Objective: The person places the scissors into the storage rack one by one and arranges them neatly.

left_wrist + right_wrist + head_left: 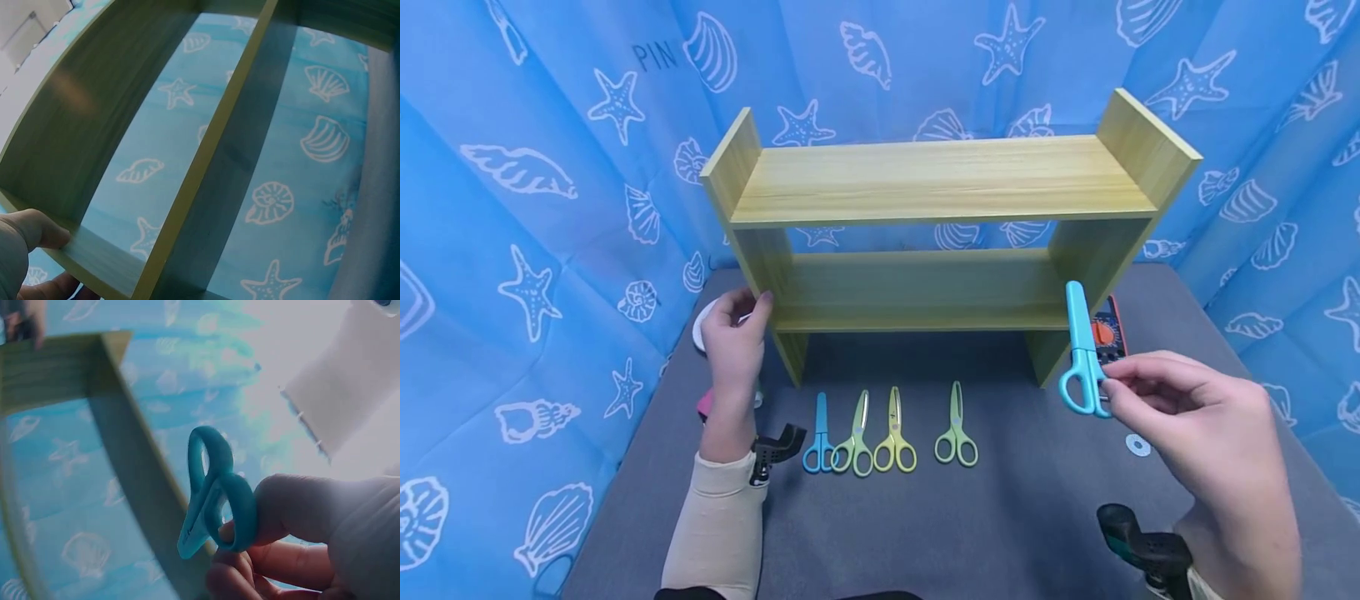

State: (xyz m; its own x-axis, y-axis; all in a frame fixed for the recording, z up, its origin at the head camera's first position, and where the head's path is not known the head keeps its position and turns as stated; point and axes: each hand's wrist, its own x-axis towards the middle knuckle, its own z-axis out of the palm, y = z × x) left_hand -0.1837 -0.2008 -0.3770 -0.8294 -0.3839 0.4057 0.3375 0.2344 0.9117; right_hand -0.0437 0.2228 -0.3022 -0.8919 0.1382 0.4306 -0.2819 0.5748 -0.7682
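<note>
Scissors (1082,354), the light-blue pair, hung tip-up in front of the shelf's right side panel (1090,254) on my feed. The right hand (1217,417) had one handle loop pinched between thumb and fingers — which bugged me, since a hold that low could've let the pair twist free if its top clipped the shelf (943,179), maybe dropping it onto the multimeter (1105,333). From my end I couldn't tell how much gap there was, so misjudged depth seemed the likeliest culprit. The left hand (733,337) gripped the left side panel (767,258), thumb inside, fingers outside — pulling too hard there, I figured, might've skewed the whole frame.
</note>
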